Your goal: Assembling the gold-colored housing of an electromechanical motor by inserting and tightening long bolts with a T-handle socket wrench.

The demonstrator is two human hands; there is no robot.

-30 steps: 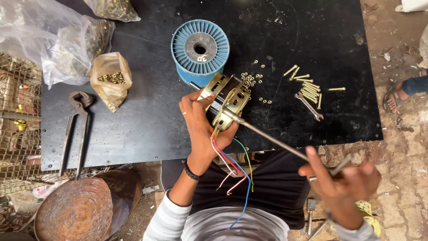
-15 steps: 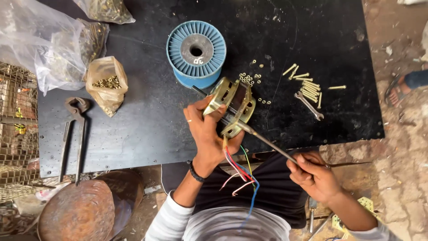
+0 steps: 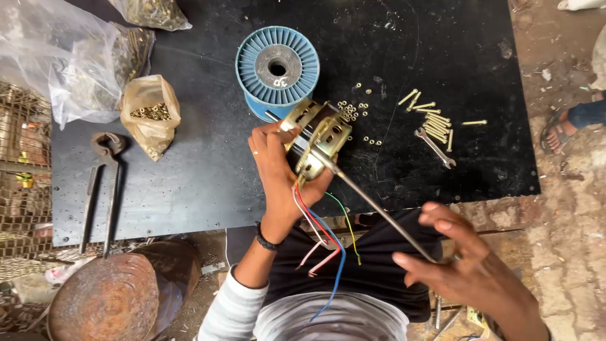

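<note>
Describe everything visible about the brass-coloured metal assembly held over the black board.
The metal assembly is a small motor-like unit of yellowish plated sheet metal, its frame pierced with slots and round holes around a darker core. The left hand grips it from the side, holding it tilted above the black board, just below the blue spool. Coloured wires, red, blue, white, green and yellow, hang loose from its underside. A long thin metal rod runs from it down to the right hand.

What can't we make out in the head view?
- Screwdriver handle: hidden inside the right hand.
- Motor near side: covered by the left hand.
- Blue spool lower edge: behind the motor.
- Plastic bag contents: blurred by film, cut by the frame edge.
</note>
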